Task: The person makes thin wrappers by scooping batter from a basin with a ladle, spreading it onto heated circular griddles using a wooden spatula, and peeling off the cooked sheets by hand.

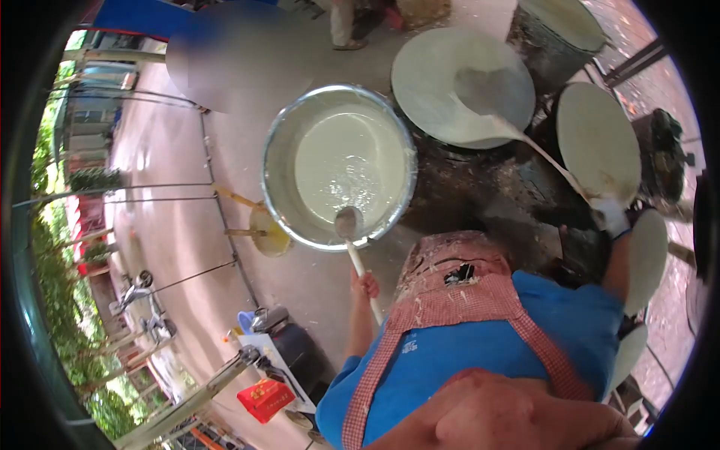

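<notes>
My left hand [365,285] is closed round the pale handle of a ladle [357,259]. The ladle's bowl is at the near edge of the white liquid [349,161] in a large metal pot [279,135]. At the right, my right hand [611,216], in a white covering, is closed on the far end of a long handle [551,157]. That handle runs up to a round pale griddle [424,82], where a pale layer and a darker grey patch [484,90] show; the tool's head is blurred.
More round griddles [598,142] stand along the right, one [562,22] at the top. A yellow container [270,232] sits left of the pot. Another person's leg [342,26] shows at the top. A red packet [265,400] and a dark bin [296,349] are at lower left.
</notes>
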